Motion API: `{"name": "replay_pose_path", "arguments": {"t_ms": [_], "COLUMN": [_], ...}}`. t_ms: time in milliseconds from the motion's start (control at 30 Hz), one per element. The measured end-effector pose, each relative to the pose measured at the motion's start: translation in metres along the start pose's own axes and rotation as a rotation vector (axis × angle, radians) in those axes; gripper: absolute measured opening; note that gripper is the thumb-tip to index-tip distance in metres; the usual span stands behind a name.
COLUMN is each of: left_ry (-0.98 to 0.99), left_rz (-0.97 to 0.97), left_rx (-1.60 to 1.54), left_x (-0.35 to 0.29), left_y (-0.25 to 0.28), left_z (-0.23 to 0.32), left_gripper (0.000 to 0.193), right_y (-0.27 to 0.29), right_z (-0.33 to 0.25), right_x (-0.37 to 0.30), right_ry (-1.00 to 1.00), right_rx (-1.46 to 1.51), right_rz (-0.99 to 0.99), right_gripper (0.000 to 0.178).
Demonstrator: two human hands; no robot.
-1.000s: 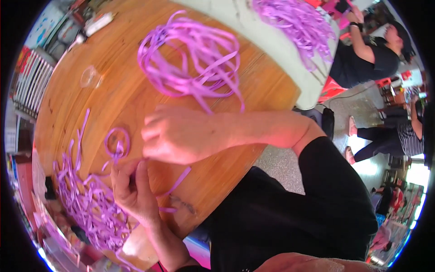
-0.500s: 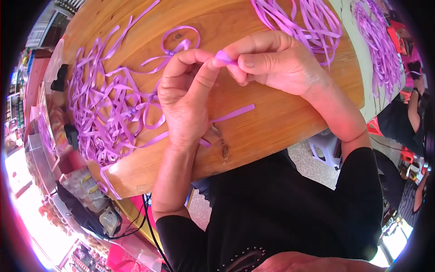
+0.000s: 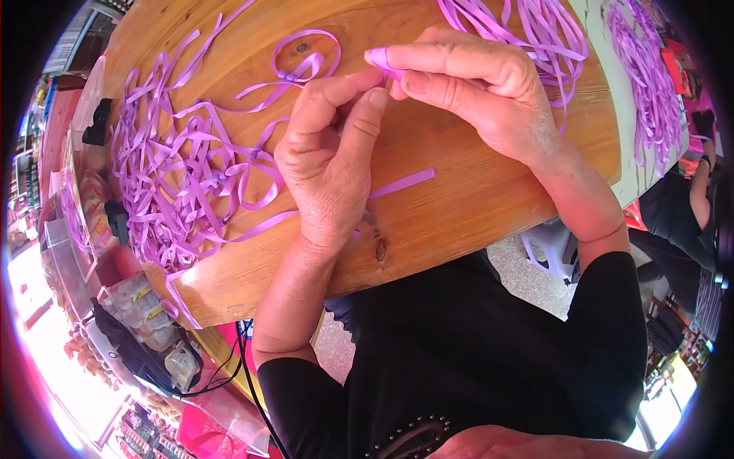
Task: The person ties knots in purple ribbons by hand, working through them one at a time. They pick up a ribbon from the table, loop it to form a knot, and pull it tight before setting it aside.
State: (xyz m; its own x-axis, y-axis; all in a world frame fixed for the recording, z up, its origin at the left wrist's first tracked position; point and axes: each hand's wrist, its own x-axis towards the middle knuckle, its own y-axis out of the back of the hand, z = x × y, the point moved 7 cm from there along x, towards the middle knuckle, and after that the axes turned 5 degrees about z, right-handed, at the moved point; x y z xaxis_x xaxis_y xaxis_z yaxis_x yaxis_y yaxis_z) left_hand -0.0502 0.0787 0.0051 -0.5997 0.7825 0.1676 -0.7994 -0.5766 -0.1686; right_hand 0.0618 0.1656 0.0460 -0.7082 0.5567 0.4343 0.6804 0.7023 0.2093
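The right hand (image 3: 489, 96) pinches a purple ribbon (image 3: 379, 56) in its grip, above the counter (image 3: 474, 183), inward of its near edge; the left hand's (image 3: 329, 161) grip is indeterminable. Clear packaging (image 3: 145, 307), contents indistinct, adjoins the near-left corner.

A narrow, flat purple ribbon (image 3: 378, 56) is between the right fingers (image 3: 432, 59), at the upper middle of the frame. It bends around a fingertip, and only a short part is visible; whether the left fingers (image 3: 332, 90) also touch it cannot be told. Below, a straight ribbon strip (image 3: 405, 183) comes out from behind the left wrist (image 3: 327, 236) and lies flat, its free end toward the right. Near the left fingers, a round ribbon loop (image 3: 306, 32) with a small knot rests on the wooden surface (image 3: 474, 206). At left lies a tangled ribbon heap (image 3: 176, 176), with curls and some darker knots.
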Motion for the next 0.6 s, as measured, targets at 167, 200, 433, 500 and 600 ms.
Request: {"name": "replay_pose_path", "arguments": {"t_ms": [167, 200, 433, 500, 600], "left_ry": [-0.092, -0.098, 0.077, 0.058, 0.088], "left_rz": [0.01, 0.002, -0.014, -0.063, -0.053], "left_rx": [0.107, 0.097, -0.087, 0.016, 0.025], "left_x": [0.0, 0.0, -0.003, -0.003, -0.003], "left_y": [0.003, 0.003, 0.001, 0.002, 0.002], "left_z": [0.002, 0.002, -0.009, -0.012, -0.012], "left_gripper": [0.013, 0.013, 0.011, 0.01, 0.009], "right_y": [0.0, -0.001, -0.014, -0.014, -0.014], "right_z": [0.001, -0.001, -0.016, -0.014, -0.013], "right_x": [0.0, 0.0, -0.013, -0.013, -0.014], "right_ry": [0.023, 0.073, 0.394, 0.379, 0.335], "right_rx": [-0.056, -0.128, -0.572, -0.587, -0.576], "right_rz": [0.024, 0.021, 0.075, 0.077, 0.063], "right_gripper": [0.028, 0.03, 0.036, 0.033, 0.03]}}
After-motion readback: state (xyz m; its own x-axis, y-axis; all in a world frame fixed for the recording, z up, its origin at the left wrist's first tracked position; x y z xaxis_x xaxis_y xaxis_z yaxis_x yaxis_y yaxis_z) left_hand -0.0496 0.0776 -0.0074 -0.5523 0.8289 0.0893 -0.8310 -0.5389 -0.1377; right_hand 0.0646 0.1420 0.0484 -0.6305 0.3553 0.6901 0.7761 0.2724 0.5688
